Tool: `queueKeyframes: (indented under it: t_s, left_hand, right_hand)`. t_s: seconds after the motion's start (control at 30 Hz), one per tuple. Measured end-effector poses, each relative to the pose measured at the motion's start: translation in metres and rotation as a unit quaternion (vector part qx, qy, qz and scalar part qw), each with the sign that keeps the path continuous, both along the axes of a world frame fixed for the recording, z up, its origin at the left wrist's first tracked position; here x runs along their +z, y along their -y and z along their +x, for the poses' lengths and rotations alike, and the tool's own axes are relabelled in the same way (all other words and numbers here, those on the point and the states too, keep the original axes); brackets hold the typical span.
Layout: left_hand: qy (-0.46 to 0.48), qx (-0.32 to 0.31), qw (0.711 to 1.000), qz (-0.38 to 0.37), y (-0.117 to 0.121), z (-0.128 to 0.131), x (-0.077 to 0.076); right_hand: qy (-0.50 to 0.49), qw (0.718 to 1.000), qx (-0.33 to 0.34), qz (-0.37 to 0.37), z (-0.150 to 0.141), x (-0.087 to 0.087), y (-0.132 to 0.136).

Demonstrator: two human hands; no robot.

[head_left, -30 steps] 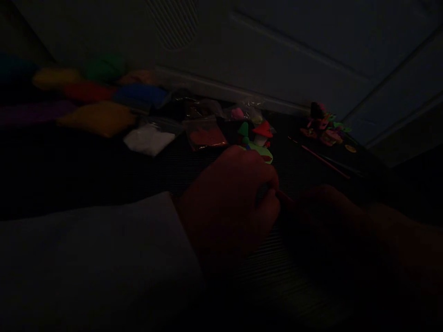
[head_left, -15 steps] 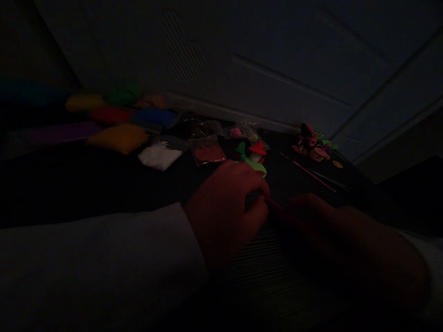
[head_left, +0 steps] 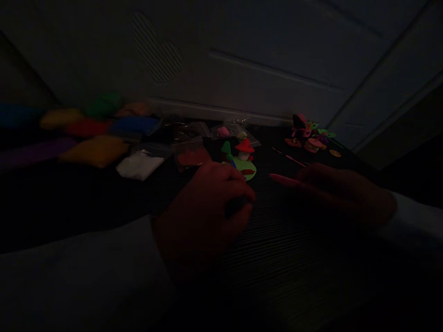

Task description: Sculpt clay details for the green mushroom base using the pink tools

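- The pink tool [head_left: 284,180] is in your right hand [head_left: 342,191], held over the worktop [head_left: 287,263]. Your right fingers are closed on it, and its front end sticks out toward your left hand [head_left: 207,207] without touching it.
- Your left fingers are curled, with a narrow dark gap at the ends. It is too dark to tell if they hold a little thing.
- Just past your left hand sits the green base [head_left: 251,171], with a red-topped mushroom [head_left: 245,146] standing on it. I can't tell if your hand touches the base.
- The step in hand looks like small, careful work with the tool, between your two hands.
- I think the next move calls for a still left hand and a light hold on the tool, with its front end away from the mushroom. More light would help you.
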State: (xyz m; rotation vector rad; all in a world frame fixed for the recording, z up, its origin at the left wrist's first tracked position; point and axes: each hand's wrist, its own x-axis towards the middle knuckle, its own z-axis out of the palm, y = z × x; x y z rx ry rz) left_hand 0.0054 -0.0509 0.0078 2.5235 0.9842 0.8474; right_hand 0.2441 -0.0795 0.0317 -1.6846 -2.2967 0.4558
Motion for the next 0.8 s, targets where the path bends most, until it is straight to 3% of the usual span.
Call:
queueKeyframes:
  t_s: [0.27, 0.53, 0.8]
  left_hand:
    - [-0.076, -0.026, 0.996, 0.03, -0.004, 0.006, 0.0]
    - [-0.116, -0.013, 0.993, -0.006, -0.009, 0.011, 0.003]
    - [-0.159, -0.063, 0.985, 0.036, -0.013, 0.016, 0.009]
  right_hand:
    - [-0.031, 0.996, 0.049, -0.065, -0.005, -0.005, -0.021]
    - [-0.053, 0.998, 0.036, 0.02, -0.019, -0.016, -0.03]
    - [-0.077, 0.996, 0.026, 0.033, -0.016, -0.019, -0.028]
